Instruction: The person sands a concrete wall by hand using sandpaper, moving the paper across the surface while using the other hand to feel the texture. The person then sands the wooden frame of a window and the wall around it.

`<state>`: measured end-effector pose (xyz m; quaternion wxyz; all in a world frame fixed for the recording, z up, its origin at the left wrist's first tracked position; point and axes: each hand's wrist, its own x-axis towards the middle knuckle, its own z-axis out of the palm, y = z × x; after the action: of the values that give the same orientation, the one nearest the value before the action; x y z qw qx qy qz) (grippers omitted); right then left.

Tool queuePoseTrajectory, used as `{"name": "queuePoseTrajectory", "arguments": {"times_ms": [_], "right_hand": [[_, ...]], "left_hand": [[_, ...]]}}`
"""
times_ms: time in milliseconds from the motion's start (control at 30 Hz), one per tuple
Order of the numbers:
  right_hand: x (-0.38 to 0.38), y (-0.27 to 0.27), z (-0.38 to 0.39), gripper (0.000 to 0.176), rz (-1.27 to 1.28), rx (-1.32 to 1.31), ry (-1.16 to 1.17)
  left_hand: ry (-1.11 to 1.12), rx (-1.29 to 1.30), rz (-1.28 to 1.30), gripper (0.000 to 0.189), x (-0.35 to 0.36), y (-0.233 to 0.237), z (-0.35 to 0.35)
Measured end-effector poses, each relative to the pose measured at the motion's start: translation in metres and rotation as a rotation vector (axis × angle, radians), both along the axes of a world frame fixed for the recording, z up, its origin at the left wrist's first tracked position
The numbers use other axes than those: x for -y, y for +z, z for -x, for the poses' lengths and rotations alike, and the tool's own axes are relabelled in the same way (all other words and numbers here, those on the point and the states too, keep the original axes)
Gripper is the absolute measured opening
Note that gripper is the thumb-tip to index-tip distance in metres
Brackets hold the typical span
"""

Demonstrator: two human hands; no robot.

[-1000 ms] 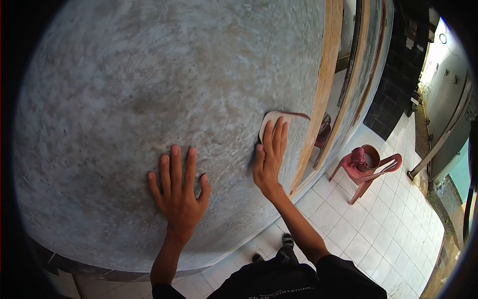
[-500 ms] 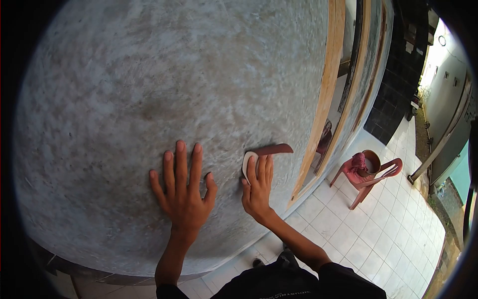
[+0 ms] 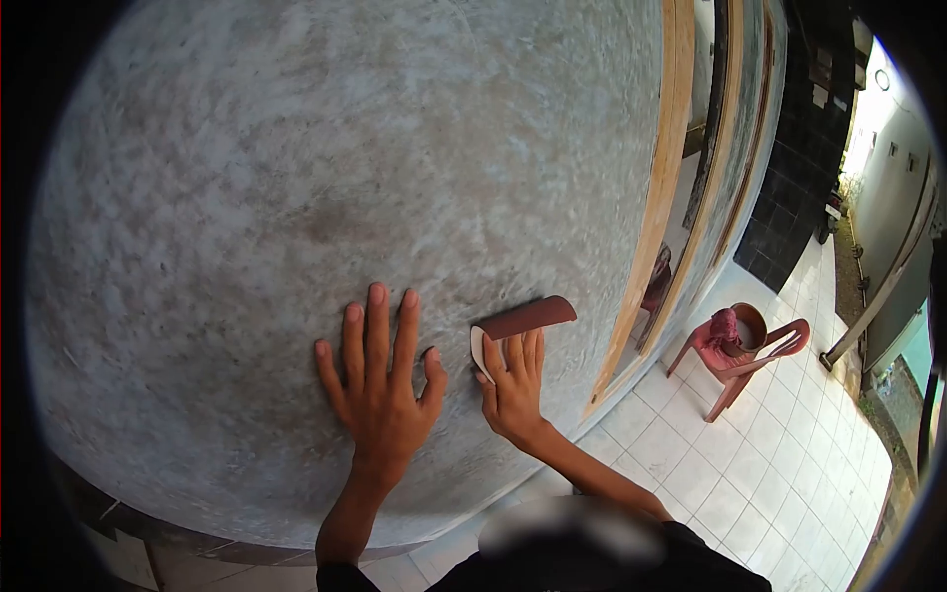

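A sheet of sandpaper (image 3: 528,318) lies against the grey mottled wall (image 3: 326,138). Its reddish-brown side curls up and outward, and its pale backing shows at the left. The fingers of my right hand (image 3: 515,395) press on the pale side and hold the sheet to the wall. To the left, my left hand (image 3: 388,414) rests flat on the same wall with its fingers spread, holding nothing. A dark smudge (image 3: 330,219) marks the wall above my left hand.
A wooden window frame (image 3: 641,227) borders the wall on the right. On the white tiled floor (image 3: 691,464) stands a reddish plastic chair (image 3: 725,370), with a bucket (image 3: 750,331) and a pinkish-red cloth (image 3: 724,326) on its seat. Black tiles (image 3: 789,178) cover a section farther off.
The sandpaper's brown flap has curled farther over, showing more of its face. My right hand has shifted slightly down the wall. The view has tilted a little; my left hand stays flat.
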<state>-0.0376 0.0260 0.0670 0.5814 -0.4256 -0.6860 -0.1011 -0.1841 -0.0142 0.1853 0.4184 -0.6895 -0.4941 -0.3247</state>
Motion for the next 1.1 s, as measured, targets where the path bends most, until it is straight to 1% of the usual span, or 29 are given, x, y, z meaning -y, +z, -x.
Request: {"name": "queuePoseTrajectory", "arguments": {"times_ms": [67,133,167,267,300,333,400,467,500,533,600,667,700,733,767,833,867,900,967,1033,1067,1100], "right_hand": [[-0.012,0.018,-0.009,0.06,-0.073,0.004,-0.051],[-0.025,0.088,-0.029,0.058,-0.125,-0.033,-0.1],[-0.027,0.114,-0.035,0.057,-0.131,-0.06,-0.119],[-0.026,0.132,-0.033,0.056,-0.125,-0.109,-0.123],[-0.021,0.113,-0.026,0.057,-0.111,-0.075,-0.114],[-0.016,0.084,-0.02,0.058,-0.118,-0.036,-0.079],[-0.004,0.018,-0.006,0.058,-0.052,0.043,-0.084],[-0.004,0.009,-0.009,0.057,-0.095,0.107,-0.069],[-0.009,0.026,-0.015,0.056,-0.115,0.079,-0.089],[-0.018,0.056,-0.022,0.056,-0.13,0.047,-0.112],[-0.03,0.13,-0.044,0.054,-0.186,0.0,-0.135],[-0.036,0.164,-0.053,0.054,-0.196,-0.03,-0.145],[-0.037,0.171,-0.055,0.054,-0.21,-0.057,-0.15],[-0.031,0.159,-0.05,0.054,-0.175,-0.036,-0.128],[-0.019,0.135,-0.042,0.054,-0.146,-0.017,-0.105],[-0.004,0.068,-0.016,0.056,-0.07,0.098,-0.105],[-0.002,0.045,-0.01,0.057,-0.084,0.136,-0.09],[-0.004,0.049,-0.013,0.057,-0.094,0.138,-0.089],[-0.012,0.085,-0.025,0.055,-0.139,0.114,-0.102],[-0.024,0.159,-0.044,0.054,-0.195,0.052,-0.124],[-0.027,0.18,-0.05,0.055,-0.22,0.017,-0.131],[-0.027,0.179,-0.048,0.055,-0.216,0.018,-0.13]], "left_hand": [[0.009,0.002,0.003,0.052,0.001,0.001,-0.001],[0.01,-0.003,0.002,0.052,0.001,0.003,-0.002],[0.005,0.001,-0.003,0.052,0.0,0.004,-0.002],[-0.012,0.012,-0.006,0.053,0.0,0.005,-0.002],[-0.028,0.005,-0.004,0.055,-0.001,0.006,-0.002],[-0.024,0.007,-0.016,0.055,-0.001,0.007,-0.001],[-0.011,0.01,0.003,0.055,0.0,0.008,-0.002],[-0.016,0.01,-0.005,0.055,-0.001,0.008,0.0],[-0.026,0.005,-0.006,0.055,0.0,0.008,0.0],[-0.029,0.006,-0.001,0.055,0.0,0.007,0.0],[-0.039,0.011,-0.001,0.056,0.0,0.009,0.0],[-0.041,0.023,-0.002,0.056,0.001,0.01,0.002],[-0.039,0.038,-0.007,0.057,0.002,0.012,0.003],[-0.037,0.038,-0.016,0.057,0.003,0.013,0.004],[-0.027,0.041,-0.021,0.057,0.004,0.016,0.006],[-0.014,0.047,-0.044,0.058,0.005,0.022,0.009],[-0.011,0.045,-0.032,0.058,0.006,0.023,0.011],[-0.009,0.045,-0.02,0.059,0.007,0.023,0.012],[0.003,0.054,-0.036,0.056,0.007,0.024,0.012],[0.016,0.058,-0.038,0.053,0.007,0.023,0.01],[0.012,0.068,-0.04,0.052,0.006,0.024,0.01],[0.009,0.081,-0.044,0.052,0.006,0.025,0.01]]}}
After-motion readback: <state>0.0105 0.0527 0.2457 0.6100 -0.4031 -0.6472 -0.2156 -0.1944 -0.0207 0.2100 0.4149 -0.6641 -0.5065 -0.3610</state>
